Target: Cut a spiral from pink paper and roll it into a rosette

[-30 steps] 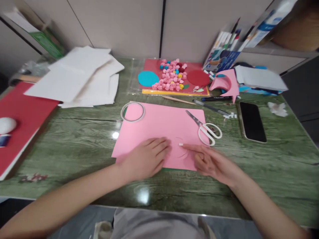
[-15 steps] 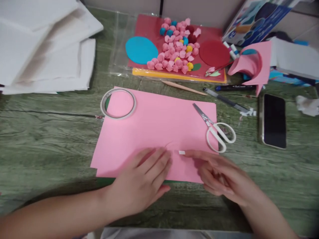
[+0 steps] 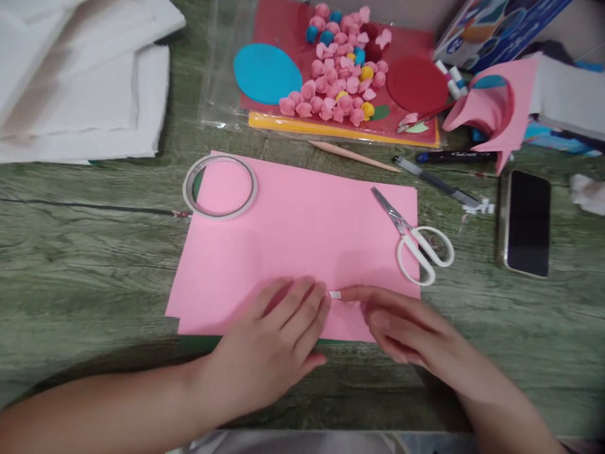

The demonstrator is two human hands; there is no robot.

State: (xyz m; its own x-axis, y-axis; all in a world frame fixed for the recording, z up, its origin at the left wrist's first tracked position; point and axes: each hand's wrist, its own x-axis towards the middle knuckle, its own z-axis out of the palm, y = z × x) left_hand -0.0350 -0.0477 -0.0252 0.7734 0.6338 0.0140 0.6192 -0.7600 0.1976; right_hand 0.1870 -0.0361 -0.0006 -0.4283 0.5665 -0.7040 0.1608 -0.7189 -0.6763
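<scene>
A sheet of pink paper (image 3: 302, 221) lies in front of me, with green showing beneath its near edge. My left hand (image 3: 276, 340) rests flat on its lower part, fingers stretched out side by side. My right hand (image 3: 406, 321) comes in from the right, index finger extended and the others bent. On that fingertip sits a small white piece of tape (image 3: 335, 295), close beside my left fingertips. White-handled scissors (image 3: 411, 239) lie partly open across the paper's right edge. A roll of tape (image 3: 253, 189) overlaps the far left corner.
Behind the paper, many pink, blue and yellow paper flowers (image 3: 331, 82) lie on a red sheet in clear plastic. A wooden stick (image 3: 352, 156), a craft knife (image 3: 437, 181) and a phone (image 3: 527, 224) lie right of centre. White folded sheets (image 3: 94, 107) occupy the far left.
My right index finger has moved left with the piece of tape, closer to my left fingertips. My left hand stays flat on the paper. The camera view has shifted slightly.
</scene>
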